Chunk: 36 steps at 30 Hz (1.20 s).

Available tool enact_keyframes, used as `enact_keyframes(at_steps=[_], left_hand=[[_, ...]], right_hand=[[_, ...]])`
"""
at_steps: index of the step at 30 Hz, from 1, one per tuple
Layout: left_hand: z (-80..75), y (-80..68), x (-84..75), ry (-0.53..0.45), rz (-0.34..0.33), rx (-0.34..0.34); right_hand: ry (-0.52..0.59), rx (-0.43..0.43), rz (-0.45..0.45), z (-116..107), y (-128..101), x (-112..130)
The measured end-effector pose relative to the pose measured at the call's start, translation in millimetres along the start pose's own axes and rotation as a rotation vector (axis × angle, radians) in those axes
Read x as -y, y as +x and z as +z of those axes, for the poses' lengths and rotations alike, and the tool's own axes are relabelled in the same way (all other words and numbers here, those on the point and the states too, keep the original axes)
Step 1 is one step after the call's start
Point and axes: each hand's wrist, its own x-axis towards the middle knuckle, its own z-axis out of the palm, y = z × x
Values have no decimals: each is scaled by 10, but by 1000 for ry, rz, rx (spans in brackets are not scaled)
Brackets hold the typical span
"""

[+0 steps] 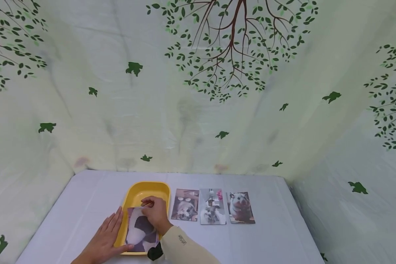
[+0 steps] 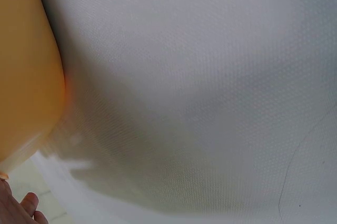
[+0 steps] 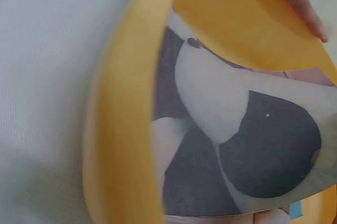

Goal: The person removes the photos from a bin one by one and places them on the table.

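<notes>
A yellow tray [image 1: 146, 190] stands on the left half of the white-covered table. A photo card [image 1: 139, 234] with a dark-and-pale animal picture lies in its near part, with its far edge lifted. My right hand [image 1: 159, 214] pinches that far edge between thumb and fingers. The card's dark patches [image 3: 268, 145] fill much of the right wrist view, where it looks slightly bowed. Against the tray's left rim rests my left hand [image 1: 107, 234], fingers straight, the thumb reaching over the near corner. The left wrist view catches only the tray's outer wall [image 2: 26, 71] and some fingertips [image 2: 29, 203].
Right of the tray, three photo cards lie in a row: an upside-down-looking animal face [image 1: 185, 205], a pale furry animal with pink flowers [image 1: 212, 206] and a hamster [image 1: 241, 207]. A curtain [image 1: 184, 121] printed with trees and leaves hangs round the table [image 1: 277, 234].
</notes>
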Motion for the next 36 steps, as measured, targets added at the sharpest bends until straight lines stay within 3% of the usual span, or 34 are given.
enact_keyframes(at_steps=[4,9,17,21,25,30,36], left_hand=[[-13,-1,-2,-14,-9,15],[-6,-11,-3,-5,19,-28],[-12,14,-19,-45,-37,48],[-19,23,-29,-52,-39,57],[-23,23,-31,-42,-27,49],[-16,23,-34,-37,-24,49],[-11,11,-20,-8,5,-1]], right_hand=[[-7,22,37,-16,-15,38],[-42,65,45,-30,-21,37],[0,51,91,-69,-38,42],[23,21,63,-80,-47,43],[14,14,34,-85,-47,35],[-30,13,63,-88,-47,24],[-31,13,51,-115,-54,49]])
